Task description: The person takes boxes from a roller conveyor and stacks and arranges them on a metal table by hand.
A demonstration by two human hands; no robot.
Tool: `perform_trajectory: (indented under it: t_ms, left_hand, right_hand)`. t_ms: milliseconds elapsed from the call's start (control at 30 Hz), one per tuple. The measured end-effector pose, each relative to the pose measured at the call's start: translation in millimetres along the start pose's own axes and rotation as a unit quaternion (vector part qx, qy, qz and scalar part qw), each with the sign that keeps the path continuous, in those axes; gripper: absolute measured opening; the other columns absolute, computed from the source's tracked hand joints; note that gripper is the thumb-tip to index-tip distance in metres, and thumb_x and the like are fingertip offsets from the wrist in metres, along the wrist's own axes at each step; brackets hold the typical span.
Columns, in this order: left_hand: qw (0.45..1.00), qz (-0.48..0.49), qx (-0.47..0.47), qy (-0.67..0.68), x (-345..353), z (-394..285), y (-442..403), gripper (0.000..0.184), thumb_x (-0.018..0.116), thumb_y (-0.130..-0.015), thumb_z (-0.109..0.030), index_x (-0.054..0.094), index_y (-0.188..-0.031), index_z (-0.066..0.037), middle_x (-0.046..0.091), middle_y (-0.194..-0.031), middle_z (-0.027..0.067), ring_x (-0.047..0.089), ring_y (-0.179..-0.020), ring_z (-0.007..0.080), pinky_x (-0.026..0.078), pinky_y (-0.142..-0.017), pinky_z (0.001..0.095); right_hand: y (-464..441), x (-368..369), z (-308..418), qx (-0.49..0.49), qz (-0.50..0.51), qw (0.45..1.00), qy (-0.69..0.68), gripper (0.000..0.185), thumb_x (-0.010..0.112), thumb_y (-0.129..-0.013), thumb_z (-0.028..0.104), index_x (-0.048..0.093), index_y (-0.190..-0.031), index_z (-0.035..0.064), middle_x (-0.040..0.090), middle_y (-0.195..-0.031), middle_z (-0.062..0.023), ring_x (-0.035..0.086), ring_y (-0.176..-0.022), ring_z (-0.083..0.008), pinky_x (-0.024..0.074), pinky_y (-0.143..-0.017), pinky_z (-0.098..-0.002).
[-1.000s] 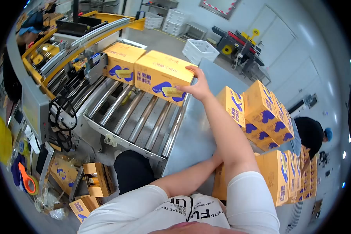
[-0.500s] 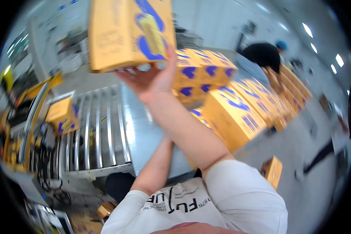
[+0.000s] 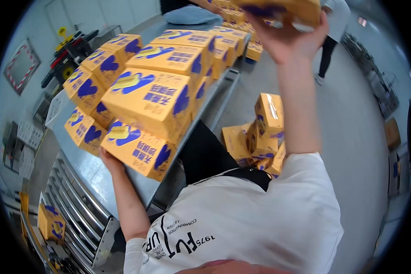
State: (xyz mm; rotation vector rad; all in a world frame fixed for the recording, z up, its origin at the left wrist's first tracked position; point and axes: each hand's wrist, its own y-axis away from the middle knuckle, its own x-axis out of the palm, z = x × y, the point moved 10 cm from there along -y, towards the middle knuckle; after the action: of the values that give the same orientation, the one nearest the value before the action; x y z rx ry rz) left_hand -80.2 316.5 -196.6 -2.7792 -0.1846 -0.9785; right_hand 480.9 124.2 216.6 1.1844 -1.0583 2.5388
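Note:
My right hand (image 3: 290, 43) is raised at the top right, fingers spread under and around a yellow carton (image 3: 285, 10) with blue print. The frame's top edge cuts that carton off. Low on the left, my left hand (image 3: 112, 163) grips the end of another yellow carton (image 3: 137, 148), its fingertips partly hidden. This carton lies at the near end of a stack on the metal table (image 3: 96, 178). Just above it a larger-looking carton (image 3: 146, 98) rests on the stack, with others of the same print behind and to the left.
A roller conveyor (image 3: 73, 201) adjoins the table at lower left, with one carton (image 3: 51, 223) on its far side. Several cartons (image 3: 269, 116) are piled on the floor right of the table. A person (image 3: 335, 23) stands beyond my raised hand; another person's arm (image 3: 208, 5) reaches over cartons behind.
My view has swung right. My right hand has carried its carton from over the conveyor side to the right. My left hand, hidden before, now shows at a stacked carton.

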Motion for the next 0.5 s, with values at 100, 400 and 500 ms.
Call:
perform_trajectory:
  t_ms: [100, 400, 500]
  left_hand:
    - [0.987, 0.017, 0.081, -0.138, -5, -13, 2, 0.055, 0.038, -0.110, -0.043, 0.054, -0.139, 0.000, 0.063, -0.137, 0.0169, 0.065, -0.119, 0.0316, 0.055, -0.101, 0.0441]
    - [0.989, 0.001, -0.021, -0.148, 102, -19, 57, 0.051, 0.035, -0.111, -0.039, 0.045, -0.146, -0.003, 0.064, -0.132, 0.0196, 0.072, -0.107, 0.0323, 0.067, -0.079, 0.0433]
    - [0.983, 0.018, 0.043, -0.177, 138, -29, 74, 0.047, 0.054, -0.106, -0.028, 0.051, -0.144, 0.000, 0.066, -0.133, 0.0189, 0.073, -0.106, 0.0275, 0.065, -0.080, 0.0402]
  right_hand:
    - [42, -143, 80, -0.022, -0.206, 0.978, 0.029, 0.093, 0.053, -0.084, 0.070, 0.032, -0.157, 0.0171, 0.026, -0.155, -0.0215, 0.027, -0.148, -0.0503, 0.0292, -0.122, -0.0657]
    - [342, -466, 197, -0.039, -0.612, 0.785, 0.091, 0.096, 0.046, -0.080, 0.085, 0.043, -0.148, 0.0179, 0.042, -0.146, -0.0143, 0.051, -0.116, -0.0331, 0.0518, -0.087, -0.0455]
    - [428, -516, 207, -0.051, -0.687, 0.717, 0.113, 0.091, 0.046, -0.079, 0.085, 0.051, -0.140, 0.0184, 0.048, -0.136, -0.0099, 0.050, -0.109, -0.0289, 0.0495, -0.079, -0.0418]
